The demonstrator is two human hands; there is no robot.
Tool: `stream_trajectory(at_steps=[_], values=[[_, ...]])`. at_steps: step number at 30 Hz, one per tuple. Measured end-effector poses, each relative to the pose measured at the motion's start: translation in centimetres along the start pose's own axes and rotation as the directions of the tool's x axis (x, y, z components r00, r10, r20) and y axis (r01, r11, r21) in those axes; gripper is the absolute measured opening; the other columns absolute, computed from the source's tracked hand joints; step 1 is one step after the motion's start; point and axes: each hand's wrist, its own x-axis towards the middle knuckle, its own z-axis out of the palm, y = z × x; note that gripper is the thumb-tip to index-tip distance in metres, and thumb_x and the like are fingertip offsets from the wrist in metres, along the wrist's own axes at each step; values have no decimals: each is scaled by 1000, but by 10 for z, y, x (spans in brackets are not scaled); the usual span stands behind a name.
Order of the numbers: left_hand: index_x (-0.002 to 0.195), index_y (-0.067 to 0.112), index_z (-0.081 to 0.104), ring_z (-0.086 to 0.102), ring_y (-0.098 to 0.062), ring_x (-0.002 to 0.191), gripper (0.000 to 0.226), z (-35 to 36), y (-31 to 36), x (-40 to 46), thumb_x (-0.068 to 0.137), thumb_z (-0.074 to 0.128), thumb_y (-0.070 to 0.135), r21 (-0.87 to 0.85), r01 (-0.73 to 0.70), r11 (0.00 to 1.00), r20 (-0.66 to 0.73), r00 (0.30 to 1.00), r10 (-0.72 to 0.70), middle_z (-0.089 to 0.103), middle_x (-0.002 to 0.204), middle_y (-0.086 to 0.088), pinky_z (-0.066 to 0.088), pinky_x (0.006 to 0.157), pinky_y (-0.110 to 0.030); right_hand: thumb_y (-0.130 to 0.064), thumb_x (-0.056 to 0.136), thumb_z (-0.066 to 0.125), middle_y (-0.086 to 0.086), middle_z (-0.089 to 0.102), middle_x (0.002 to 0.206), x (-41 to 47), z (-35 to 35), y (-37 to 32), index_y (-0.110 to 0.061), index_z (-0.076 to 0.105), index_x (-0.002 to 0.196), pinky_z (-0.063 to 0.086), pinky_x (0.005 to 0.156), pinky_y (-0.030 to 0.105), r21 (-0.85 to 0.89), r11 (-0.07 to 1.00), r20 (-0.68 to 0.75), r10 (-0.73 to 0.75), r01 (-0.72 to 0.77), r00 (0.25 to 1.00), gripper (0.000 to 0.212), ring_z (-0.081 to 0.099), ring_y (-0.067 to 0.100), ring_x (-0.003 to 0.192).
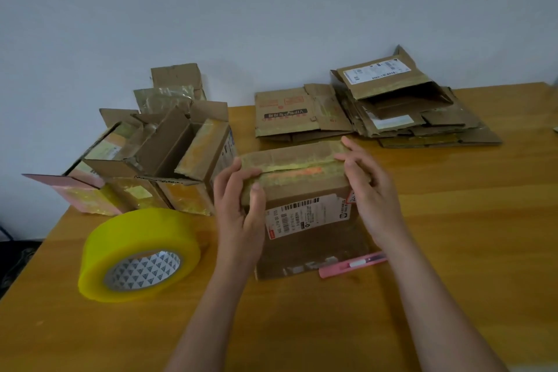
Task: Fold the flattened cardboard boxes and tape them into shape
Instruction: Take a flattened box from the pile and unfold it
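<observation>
Your left hand [238, 208] grips the left end of the cardboard box [305, 199], fingers curled over its top edge and thumb pressed against the near face. Your right hand [370, 187] lies against the right end of the box with the fingers nearly straight, the fingertips pressing on the taped seam [297, 170] that runs along the top. The box sits upright on the wooden table [453, 235], near the middle, with a white shipping label [308, 216] on the face turned toward you. Just beside the box's near right corner lies a pink utility knife [351, 265], touching or nearly touching the bottom edge. To the left of the box, close to your left forearm, a large roll of yellow tape [137, 254] rests tilted on the table. Behind the roll, at the table's left edge, stands a cluster of folded boxes [151, 160] with their flaps open. At the back right, near the wall, flattened boxes [392, 112] lie in a loose stack, with one flat piece [293, 113] beside them.
</observation>
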Motion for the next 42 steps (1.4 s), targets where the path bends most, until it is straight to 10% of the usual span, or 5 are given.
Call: stream_trajectory(at_steps=[10, 15, 22, 27, 42], values=[[109, 16, 58, 31, 0, 128, 25, -2, 3, 3, 94, 41, 27, 60, 9, 998, 47, 999, -12, 42, 134, -5, 26, 88, 7, -42, 102, 41, -24, 44, 145, -4, 5, -8, -32, 66, 105, 53, 79, 34, -71, 997, -51, 4, -8, 999, 27, 60, 19, 102], [110, 18, 59, 33, 1, 130, 16, -8, 3, 0, 100, 47, 16, 55, 21, 998, 88, 996, -26, 42, 134, 0, 24, 91, 7, -50, 98, 44, -19, 43, 148, -11, 2, -17, -44, 63, 101, 46, 101, 49, -117, 993, -16, 17, -19, 1000, 20, 51, 15, 124], [114, 20, 59, 32, 0, 128, 19, -15, 12, 4, 100, 46, 20, 90, 73, 993, 134, 987, -85, 40, 139, 7, 37, 108, -22, -46, 103, 35, -11, 37, 154, -21, 3, -33, -30, 63, 119, 42, 49, 19, -324, 946, -38, 1, -13, 999, 35, 50, 20, 54], [133, 19, 56, 27, -13, 144, 34, -21, 20, -2, 104, 40, 27, 246, 26, 969, 168, 983, -69, 31, 157, 2, 34, 112, -30, -44, 104, 23, 0, 24, 160, -27, 10, -47, -18, 50, 140, 16, 120, 35, -762, 626, 130, -105, 167, 986, 52, 21, 19, 148], [155, 29, 22, 22, -25, 148, 75, -40, 33, -1, 88, 25, 64, 508, -86, 857, 388, 911, -138, 4, 165, 1, 35, 112, -45, -81, 82, -12, 0, 22, 161, -33, 31, -66, -19, 24, 154, 0, 119, 59, -945, 275, 188, 22, 175, 982, 101, 12, 19, 151]])
